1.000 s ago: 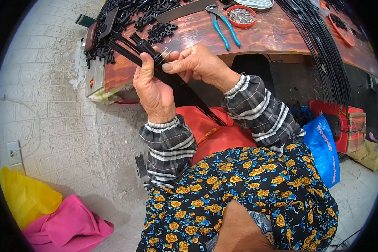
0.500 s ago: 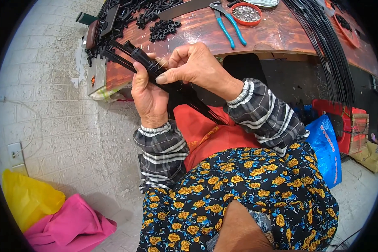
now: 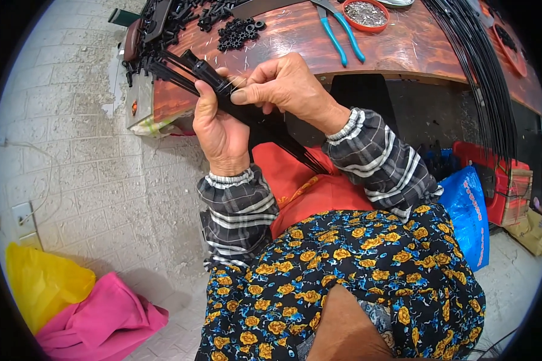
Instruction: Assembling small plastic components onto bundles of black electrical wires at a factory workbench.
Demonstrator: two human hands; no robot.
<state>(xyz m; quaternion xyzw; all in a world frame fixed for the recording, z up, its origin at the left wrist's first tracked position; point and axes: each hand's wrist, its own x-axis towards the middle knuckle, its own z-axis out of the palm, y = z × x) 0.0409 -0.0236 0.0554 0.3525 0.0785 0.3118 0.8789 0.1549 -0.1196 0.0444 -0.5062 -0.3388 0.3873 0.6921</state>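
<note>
My left hand (image 3: 221,129) is wrapped round a black umbrella frame, its thumb up along the near side. The frame's dark cylindrical hub (image 3: 211,75) shows above that hand, and thin black ribs (image 3: 298,153) run down toward my lap. My right hand (image 3: 289,87) is closed in a pinch beside the hub, thumb and forefinger together. Fine light-coloured wire (image 3: 238,80) shows between the two hands; its far end is hidden by fingers. Where exactly the wire meets the hub is too small to tell.
Blue-handled pliers (image 3: 338,37) lie on the wooden table (image 3: 403,51) beside a red dish (image 3: 367,27) of small metal bits. Small black rings (image 3: 238,35) are heaped to their left. Long black ribs (image 3: 482,78) hang over the right edge. A red cloth (image 3: 301,195) covers my lap.
Both hands have shifted slightly to the right and remain together at the umbrella frame's hub. The table and pliers appear a little higher in the view.
</note>
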